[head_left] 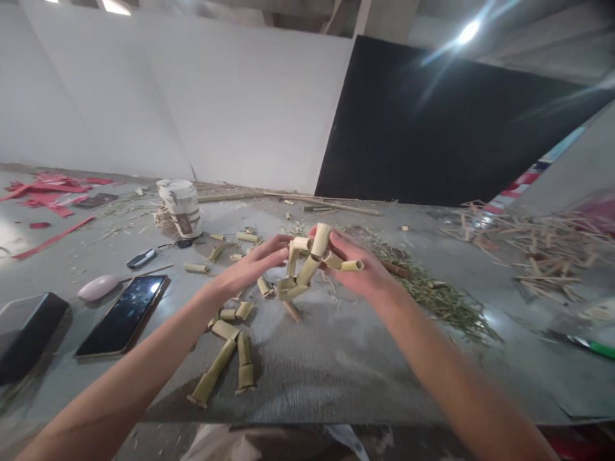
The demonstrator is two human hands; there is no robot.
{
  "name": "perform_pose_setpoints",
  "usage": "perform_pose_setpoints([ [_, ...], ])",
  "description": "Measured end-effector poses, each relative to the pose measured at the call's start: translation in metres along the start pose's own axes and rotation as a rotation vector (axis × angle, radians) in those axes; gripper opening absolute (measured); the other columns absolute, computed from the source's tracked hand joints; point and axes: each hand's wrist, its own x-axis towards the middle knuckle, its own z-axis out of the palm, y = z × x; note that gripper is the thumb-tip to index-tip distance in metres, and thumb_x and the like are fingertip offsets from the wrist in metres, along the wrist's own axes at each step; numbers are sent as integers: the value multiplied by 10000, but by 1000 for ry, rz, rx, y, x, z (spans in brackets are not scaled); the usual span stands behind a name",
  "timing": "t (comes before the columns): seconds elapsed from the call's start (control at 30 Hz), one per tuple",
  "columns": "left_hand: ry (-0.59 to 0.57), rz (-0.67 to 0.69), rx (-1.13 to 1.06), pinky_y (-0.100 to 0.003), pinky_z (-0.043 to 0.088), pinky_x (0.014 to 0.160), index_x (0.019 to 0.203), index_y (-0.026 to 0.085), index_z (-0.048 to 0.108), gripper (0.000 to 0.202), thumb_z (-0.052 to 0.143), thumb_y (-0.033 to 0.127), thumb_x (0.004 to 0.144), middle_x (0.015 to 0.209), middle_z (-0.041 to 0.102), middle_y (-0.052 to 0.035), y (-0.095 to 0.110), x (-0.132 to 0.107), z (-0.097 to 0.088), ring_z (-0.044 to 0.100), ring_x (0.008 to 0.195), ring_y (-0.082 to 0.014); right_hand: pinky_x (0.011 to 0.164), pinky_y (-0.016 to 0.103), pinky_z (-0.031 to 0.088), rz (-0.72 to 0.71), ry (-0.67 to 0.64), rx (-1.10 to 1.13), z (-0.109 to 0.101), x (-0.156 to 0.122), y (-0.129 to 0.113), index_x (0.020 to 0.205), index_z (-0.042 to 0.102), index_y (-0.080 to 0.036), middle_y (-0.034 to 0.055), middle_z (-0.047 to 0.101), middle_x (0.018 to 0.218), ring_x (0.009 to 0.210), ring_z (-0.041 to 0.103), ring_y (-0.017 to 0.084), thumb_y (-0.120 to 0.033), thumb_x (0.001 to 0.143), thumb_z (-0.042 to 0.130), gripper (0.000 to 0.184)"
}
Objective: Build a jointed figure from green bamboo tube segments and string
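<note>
A jointed figure made of short bamboo tubes (307, 272) hangs above the table between my hands. My right hand (360, 266) grips it around the upper tube, thumb at the side and a finger behind. My left hand (259, 259) is at the figure's left limb, with fingers stretched out and the fingertips close to the tube; whether they touch is unclear. Below my left wrist, another jointed bamboo figure (225, 330) lies on the table with its legs towards the front edge. Loose bamboo tubes (196, 268) are scattered near my left hand.
A phone (122, 317), a pale mouse-shaped object (98, 288), a dark box (29, 333) and a white bucket (180, 208) stand or lie left. Red strips (52, 189) lie far left. Green shavings (439, 298) and thin sticks (542, 246) cover the right. A green-handled tool (596, 347) lies far right.
</note>
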Motion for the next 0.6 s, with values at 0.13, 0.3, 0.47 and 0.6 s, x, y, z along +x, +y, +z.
perform_pose_setpoints([
  [0.13, -252, 65, -304, -532, 525, 1137, 1644, 253, 400, 830, 761, 537, 952, 1563, 588, -199, 10, -10, 16, 598, 1414, -376, 974, 428, 591, 14, -15, -6, 6, -16, -29, 1273, 714, -315, 89, 714, 1334, 1217, 678, 302, -617, 1030, 563, 416],
  [0.3, -411, -14, -560, -493, 578, 1008, 1410, 217, 604, 612, 876, 354, 879, 1254, 746, -146, 11, -27, 49, 735, 1152, -317, 881, 389, 625, 52, 54, 36, 5, -32, -47, 1284, 740, -330, 68, 726, 1313, 1182, 691, 274, -574, 1033, 605, 376],
  [0.47, -356, -212, -796, -400, 604, 885, 1373, 205, 591, 555, 865, 265, 894, 1230, 760, -160, -1, -40, 98, 760, 1129, -306, 816, 398, 649, 197, 47, 122, -10, -33, -33, 1255, 763, -307, 73, 760, 1209, 1024, 721, 250, -525, 1021, 653, 338],
  [0.6, -262, -436, -947, -400, 623, 925, 1311, 191, 598, 513, 870, 277, 884, 1279, 755, -170, -13, -42, 125, 771, 1109, -276, 871, 423, 655, 324, 69, 201, -29, -27, 1, 1227, 755, -264, 105, 738, 1316, 1132, 719, 274, -458, 1050, 597, 306],
])
